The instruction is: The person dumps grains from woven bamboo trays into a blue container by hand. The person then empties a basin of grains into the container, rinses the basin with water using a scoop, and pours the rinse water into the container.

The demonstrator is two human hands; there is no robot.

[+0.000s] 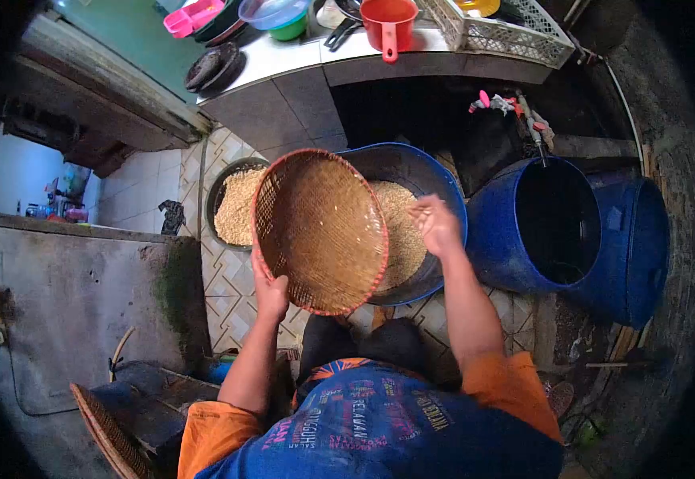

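Observation:
My left hand (pixel 270 294) grips the near-left rim of a round woven bamboo basket (pixel 323 231) with a red-trimmed edge. The basket is tilted, and only a few pale grains cling to its inside. Behind it and partly hidden stands a large blue-rimmed tub (pixel 443 275) holding pale grains or beans (pixel 399 231). Over the tub's right side hovers my right hand (pixel 437 226), its fingers loosely bent and a little apart, with nothing visible in them. Left of the basket, a dark basin (pixel 213 199) holds a heap of similar pale grains (pixel 238 209).
Two blue barrels (pixel 495 231) stand to the right, one open under a tap (pixel 535 128). A tiled counter (pixel 283 60) across the back bears a red dipper (pixel 387 24), a plastic crate (pixel 495 36) and a stone mortar (pixel 216 68). A low concrete wall (pixel 76 295) runs along the left.

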